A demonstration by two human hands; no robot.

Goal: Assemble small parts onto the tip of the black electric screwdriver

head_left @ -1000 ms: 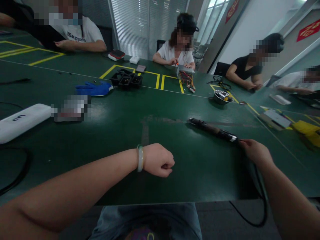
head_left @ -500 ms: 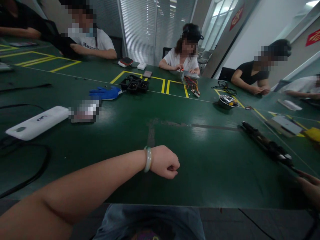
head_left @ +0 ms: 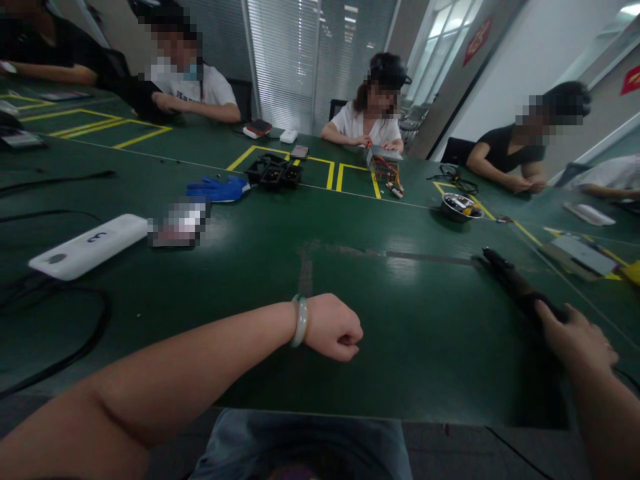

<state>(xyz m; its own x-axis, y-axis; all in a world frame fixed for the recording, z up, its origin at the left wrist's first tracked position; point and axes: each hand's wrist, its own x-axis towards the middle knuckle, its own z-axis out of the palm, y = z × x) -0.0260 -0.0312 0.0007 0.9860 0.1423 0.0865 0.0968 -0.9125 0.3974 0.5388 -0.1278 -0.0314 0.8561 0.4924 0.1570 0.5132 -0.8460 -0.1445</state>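
Observation:
My left hand rests on the green table near its front edge, curled into a loose fist with nothing visible in it; a pale bangle circles the wrist. At the right, my right hand wraps around the near end of a long black corded tool that lies on the table and points away from me.
A white box and a black cable lie at the left. A blue glove, black parts, a metal bowl and coloured wires sit further back. Several people sit around the far side.
My right hand pulled the black tool from the table's middle out to the right, then came forward and gripped its near end. My left fist stayed still.

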